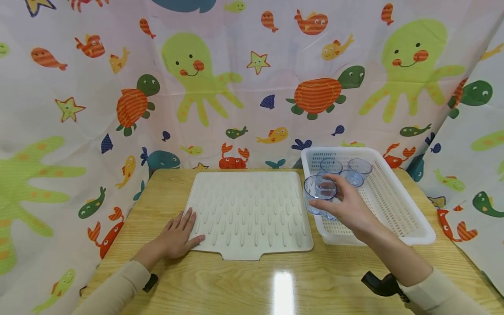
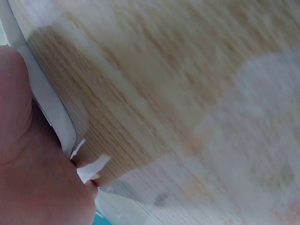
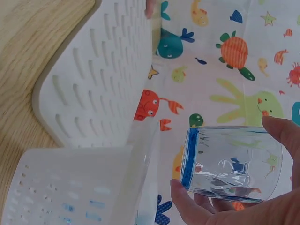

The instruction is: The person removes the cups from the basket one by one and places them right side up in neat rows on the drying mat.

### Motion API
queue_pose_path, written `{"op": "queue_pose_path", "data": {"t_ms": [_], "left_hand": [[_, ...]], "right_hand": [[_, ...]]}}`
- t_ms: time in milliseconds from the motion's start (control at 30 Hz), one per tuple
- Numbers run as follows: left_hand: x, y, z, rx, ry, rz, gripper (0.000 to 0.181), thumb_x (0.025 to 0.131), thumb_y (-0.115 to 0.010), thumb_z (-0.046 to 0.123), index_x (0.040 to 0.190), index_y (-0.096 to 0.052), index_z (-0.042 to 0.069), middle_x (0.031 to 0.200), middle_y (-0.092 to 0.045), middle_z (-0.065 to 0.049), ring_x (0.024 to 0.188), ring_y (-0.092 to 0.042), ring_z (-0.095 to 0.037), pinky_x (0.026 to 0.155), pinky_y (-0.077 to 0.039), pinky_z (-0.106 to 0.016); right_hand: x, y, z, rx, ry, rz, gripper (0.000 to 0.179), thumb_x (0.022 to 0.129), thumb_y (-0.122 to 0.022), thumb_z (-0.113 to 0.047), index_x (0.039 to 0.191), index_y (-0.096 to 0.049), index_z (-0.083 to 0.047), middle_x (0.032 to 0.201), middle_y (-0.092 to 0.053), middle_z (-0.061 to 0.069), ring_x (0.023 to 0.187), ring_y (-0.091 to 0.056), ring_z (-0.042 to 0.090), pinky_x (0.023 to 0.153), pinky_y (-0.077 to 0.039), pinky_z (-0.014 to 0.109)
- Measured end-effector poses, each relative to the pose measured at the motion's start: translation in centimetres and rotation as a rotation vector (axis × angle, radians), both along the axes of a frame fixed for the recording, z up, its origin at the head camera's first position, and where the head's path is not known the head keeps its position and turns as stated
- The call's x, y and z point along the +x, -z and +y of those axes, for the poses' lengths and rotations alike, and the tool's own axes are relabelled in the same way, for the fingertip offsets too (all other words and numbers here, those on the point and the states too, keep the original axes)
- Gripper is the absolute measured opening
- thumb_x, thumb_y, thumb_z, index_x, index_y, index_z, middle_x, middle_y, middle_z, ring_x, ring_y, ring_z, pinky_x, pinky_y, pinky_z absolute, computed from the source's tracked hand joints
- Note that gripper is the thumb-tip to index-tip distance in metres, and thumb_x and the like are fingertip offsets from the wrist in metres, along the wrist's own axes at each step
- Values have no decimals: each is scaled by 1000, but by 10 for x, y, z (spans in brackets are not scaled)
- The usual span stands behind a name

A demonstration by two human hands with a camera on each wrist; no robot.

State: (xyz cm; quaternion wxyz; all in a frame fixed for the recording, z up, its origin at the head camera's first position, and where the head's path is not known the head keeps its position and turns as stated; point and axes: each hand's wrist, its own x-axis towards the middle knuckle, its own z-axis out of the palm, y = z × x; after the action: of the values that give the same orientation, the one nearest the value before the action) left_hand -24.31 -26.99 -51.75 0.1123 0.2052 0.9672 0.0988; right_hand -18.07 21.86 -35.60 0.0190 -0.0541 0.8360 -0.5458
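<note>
My right hand [image 1: 350, 208] grips a clear, blue-tinted drinking glass [image 1: 315, 199] over the left side of a white plastic basket [image 1: 417, 227]. In the right wrist view the glass [image 3: 234, 164] sits between thumb and fingers, with a darker blue band at one end. Several similar glasses [image 1: 360, 168] stand inside the basket, one partly hidden behind the held glass. My left hand [image 1: 179, 236] rests with straight fingers on the left edge of an off-white ridged draining mat [image 1: 244, 210]. Only part of that hand [image 2: 42, 187] shows in the left wrist view.
The wooden table [image 1: 220, 284] carries the mat in the middle and the basket to its right. Behind and at both sides hangs a curtain [image 1: 244, 105] printed with sea animals, meeting the table's back edge.
</note>
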Motion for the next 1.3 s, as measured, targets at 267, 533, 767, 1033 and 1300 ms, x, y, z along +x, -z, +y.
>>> {"op": "queue_pose_path", "data": {"t_ms": [267, 533, 767, 1033, 1300], "left_hand": [[1, 2, 0, -6, 1, 6, 98, 101, -38, 70, 163, -13, -1, 171, -2, -21, 155, -3, -46, 118, -10, -68], [-1, 4, 0, -14, 8, 8, 99, 100, -35, 73, 163, -12, -1, 171, -2, -20, 155, -4, -46, 118, -11, -68], [1, 2, 2, -12, 5, -11, 101, 100, -34, 74, 163, -12, 0, 171, -2, -20, 156, -3, -45, 119, -10, -68], [-2, 7, 1, -15, 5, 3, 101, 100, -34, 75, 163, -12, 0, 171, -1, -19, 156, -3, -45, 119, -9, -68], [-2, 2, 1, -11, 6, 5, 98, 101, -39, 70, 163, -12, -1, 171, -2, -20, 155, -3, -46, 118, -10, -68]], "right_hand": [[-3, -1, -14, -10, -18, 11, 86, 89, -82, -28, 157, -32, -8, 146, -48, 20, 134, -49, 40, 96, -51, 47], [-6, -1, -27, 5, -36, 12, 84, 89, -82, -28, 156, -35, -8, 145, -51, 17, 133, -50, 39, 101, -48, 53], [-9, 0, -37, -3, -60, 1, 83, 89, -82, -29, 155, -36, -11, 148, -50, 16, 135, -48, 39, 103, -47, 56], [-14, -1, -47, 6, -72, 9, 86, 87, -82, -30, 157, -35, -14, 147, -49, 13, 135, -48, 36, 101, -48, 53], [-22, -3, -62, 4, -54, 3, 86, 87, -83, -32, 156, -36, -15, 147, -49, 12, 138, -45, 37, 104, -45, 57]]}}
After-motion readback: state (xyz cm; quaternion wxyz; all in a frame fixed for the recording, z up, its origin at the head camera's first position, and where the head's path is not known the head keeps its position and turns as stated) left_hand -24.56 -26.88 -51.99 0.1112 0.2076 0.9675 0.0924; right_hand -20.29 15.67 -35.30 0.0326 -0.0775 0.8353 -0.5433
